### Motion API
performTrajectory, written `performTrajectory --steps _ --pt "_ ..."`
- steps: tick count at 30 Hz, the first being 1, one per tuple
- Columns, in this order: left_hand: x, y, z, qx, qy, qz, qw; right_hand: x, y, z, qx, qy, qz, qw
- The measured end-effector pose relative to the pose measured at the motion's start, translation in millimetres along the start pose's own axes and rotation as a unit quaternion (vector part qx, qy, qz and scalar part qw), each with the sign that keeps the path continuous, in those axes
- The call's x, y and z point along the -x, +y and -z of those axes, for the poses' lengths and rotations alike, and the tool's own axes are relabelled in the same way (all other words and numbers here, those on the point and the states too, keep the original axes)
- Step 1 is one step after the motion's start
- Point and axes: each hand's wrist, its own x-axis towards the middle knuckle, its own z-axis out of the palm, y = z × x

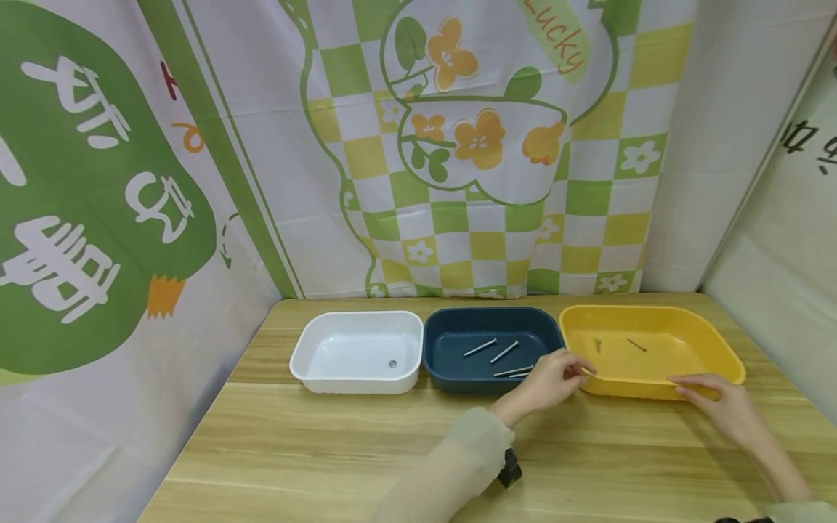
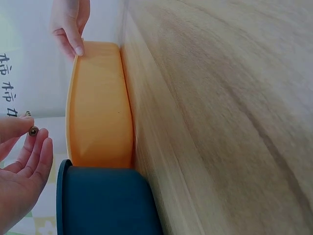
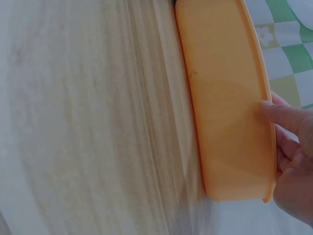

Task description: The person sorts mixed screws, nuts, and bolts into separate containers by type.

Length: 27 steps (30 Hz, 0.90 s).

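Observation:
My left hand (image 1: 551, 379) is over the gap between the dark blue tray (image 1: 451, 383) and the yellow tray (image 1: 634, 389). Between its thumb and fingers it pinches a small bronze-coloured screw (image 2: 33, 131), whose round end with a dark centre shows in the left wrist view. My right hand (image 1: 727, 408) holds the front rim of the yellow tray near its right end, thumb outside, as the right wrist view shows. Inside the yellow tray lie a thin dark screw (image 1: 637, 345) and a shorter one (image 1: 598, 346).
Several long silver bolts (image 1: 505, 351) lie in the blue tray. To its left stands a white tray (image 1: 356, 386) holding one small metal piece (image 1: 392, 364). All three trays stand in a row on a wooden table (image 1: 294, 450), with a printed curtain (image 1: 484, 240) behind.

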Motion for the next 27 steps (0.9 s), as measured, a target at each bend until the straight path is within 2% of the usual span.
performTrajectory --steps 12,18,27 --pt "-13.8 1.8 -6.6 -0.023 0.002 0.021 0.9995 0.0 0 0 0.0 0.003 0.005 1.0" --pt "-20.2 1.9 -11.5 -0.006 -0.001 0.043 0.999 -0.4 1 0 0.0 0.006 0.009 0.9999" --pt "-24.1 4.8 -18.1 -0.006 0.008 0.053 0.9985 -0.1 -2 -1 -0.008 0.016 0.026 0.9995"
